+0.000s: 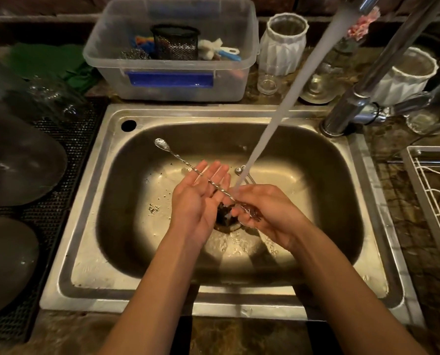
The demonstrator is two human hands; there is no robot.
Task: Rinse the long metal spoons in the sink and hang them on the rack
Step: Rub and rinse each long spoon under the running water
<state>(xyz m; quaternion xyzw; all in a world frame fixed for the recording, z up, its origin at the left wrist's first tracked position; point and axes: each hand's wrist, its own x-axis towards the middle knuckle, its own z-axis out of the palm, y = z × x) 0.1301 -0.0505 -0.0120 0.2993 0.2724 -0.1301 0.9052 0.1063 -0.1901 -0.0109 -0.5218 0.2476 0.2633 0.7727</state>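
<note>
A long metal spoon [174, 157] with a twisted handle lies across my open left hand [197, 201], its bowl pointing up and left over the steel sink [106, 201]. My right hand [267, 213] is closed on the spoon's lower end, right under the stream of water [290, 98] running from the tap [362, 98]. A second spoon [239, 171] lies on the sink floor behind the stream, mostly hidden. A white wire rack [434, 201] sits on the counter at the right edge.
A clear plastic tub [173, 85] with brushes, scourers and a black mesh cup stands behind the sink. White-wrapped jars [283, 44] and glasses crowd the back right. Dark plates [16, 160] and upturned glasses rest on a black mat at the left.
</note>
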